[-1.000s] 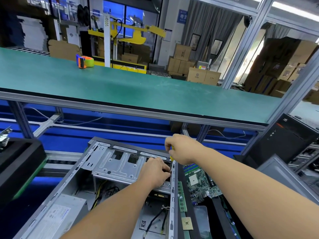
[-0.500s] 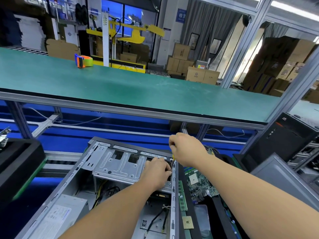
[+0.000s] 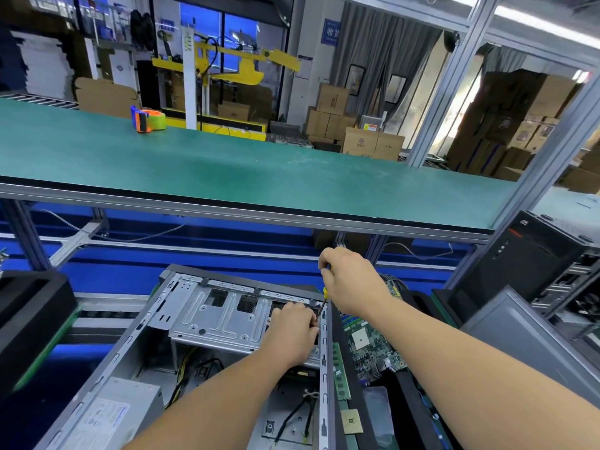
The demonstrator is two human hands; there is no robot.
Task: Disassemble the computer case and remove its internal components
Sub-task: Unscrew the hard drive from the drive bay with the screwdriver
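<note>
- Far left, a black foam tray (image 3: pixel 29 306) sits beside the open computer case (image 3: pixel 107 362), which lies on its side low down, right under the person's arms.
- Inside the case: grey power supply (image 3: pixel 107 414) at the near left, yellow and black cables (image 3: pixel 185 368) running under the silver drive cage (image 3: pixel 220 316) at the far end.
- Left hand (image 3: pixel 290 332) is on the right end of that cage, fingers curled over its edge, gripping it.
- Right hand (image 3: pixel 349 280) is just above and to the right, wrapped round a yellow-handled screwdriver (image 3: pixel 323 300); the shaft angles down to the case's right rail, next to the left hand's fingers.
- Right of the case, a green motherboard (image 3: pixel 370 349) lies loose, a RAM stick (image 3: pixel 341 375) alongside.
- Up behind, a tape dispenser (image 3: pixel 147 119) on the green shelf (image 3: pixel 259 170).
</note>
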